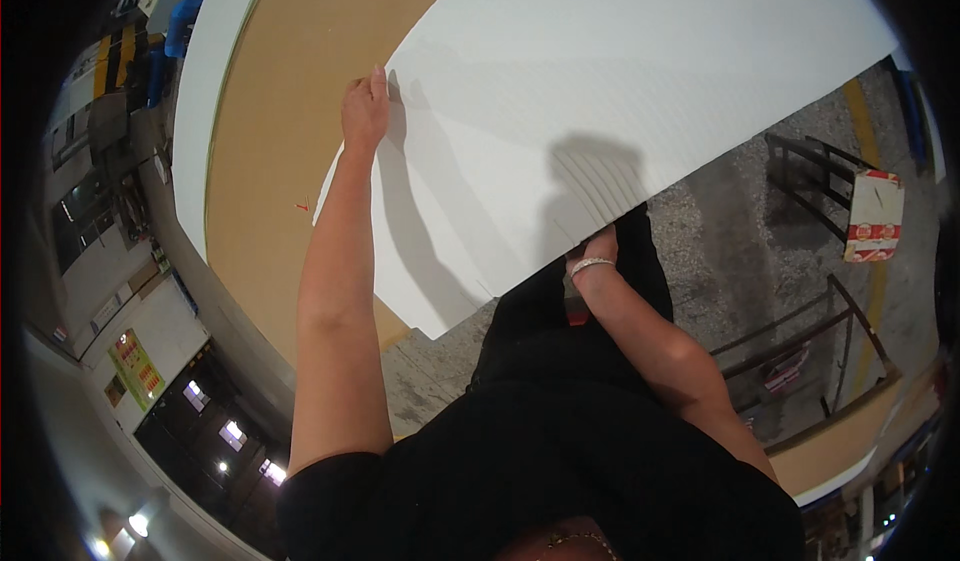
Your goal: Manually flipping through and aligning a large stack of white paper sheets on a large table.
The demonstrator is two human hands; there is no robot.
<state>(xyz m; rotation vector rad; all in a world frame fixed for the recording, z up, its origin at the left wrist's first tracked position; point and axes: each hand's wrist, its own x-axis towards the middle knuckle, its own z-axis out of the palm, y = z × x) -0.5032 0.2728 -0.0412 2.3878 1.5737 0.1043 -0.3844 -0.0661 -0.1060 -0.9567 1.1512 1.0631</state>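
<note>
My body: dark clothing fills the bottom of the view, both bare forearms running up out of it toward the sheet.

Right hand (592,253): nearest to me, with a pale bracelet at the wrist. It meets the near edge of the white sheet (620,91) and most of it disappears under that edge, so I cannot tell whether the fingers are curled on it or flat.

Left hand (365,111): farther out, arm almost straight, fingers together and closed on the sheet's left edge, thumb side toward the board beyond.

Where the sheet lies: up and ahead of both my hands, held between them. The right one has the near long edge, the left the short edge on the left.

Long axis: it runs from lower left to upper right across the view, with the far right end well beyond either hand and unsupported by me.

Which hand is nearer: the right is close to my body, the left reaches well out, so the sheet sits skewed to me rather than square.

Surface beyond: a tan board (290,111) lies behind the sheet's left part, with a white board (205,111) at its outer side.

Floor: speckled grey concrete (720,241) to the right, with a yellow painted line.

Room: a dark metal frame (815,261) stands on that floor, a red and white carton (873,216) beside it. Lit windows show at the far left.
</note>
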